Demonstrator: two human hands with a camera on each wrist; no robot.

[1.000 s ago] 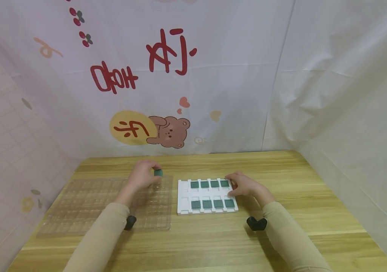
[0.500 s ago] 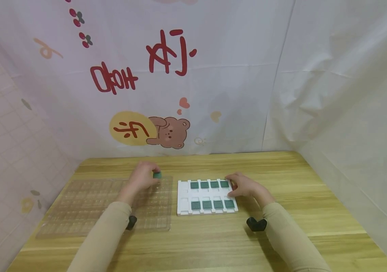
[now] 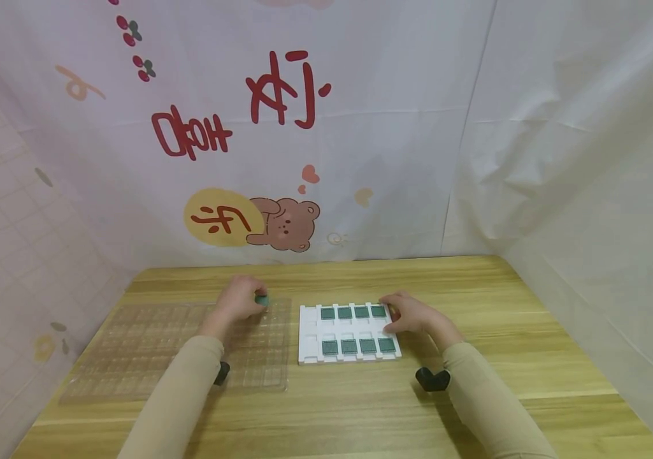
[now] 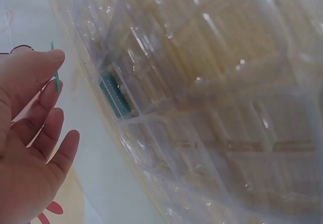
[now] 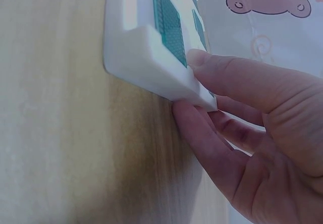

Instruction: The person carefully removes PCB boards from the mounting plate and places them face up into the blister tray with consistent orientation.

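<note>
My left hand (image 3: 240, 299) pinches a small thin green circuit board (image 3: 262, 299) above the far right corner of a clear plastic tray (image 3: 280, 376). The left wrist view shows the board (image 4: 56, 75) edge-on between thumb and fingertip. Behind the tray's clear wall there is a green shape (image 4: 116, 95); whether it is a second board or a reflection, I cannot tell. My right hand (image 3: 412, 313) grips the right end of a white tray (image 3: 309, 347), thumb on top and fingers at its side. Two rows of square green boards (image 3: 349, 346) lie in the white tray.
Both trays lie on a wooden table (image 3: 360, 414), side by side with a narrow gap. A printed curtain (image 3: 395, 159) hangs right behind the table's back edge, and pale cloth hangs at both sides.
My left hand has sunk slightly and shifted a little left with the green board, towards the clear tray. My right hand has stayed on the white tray.
</note>
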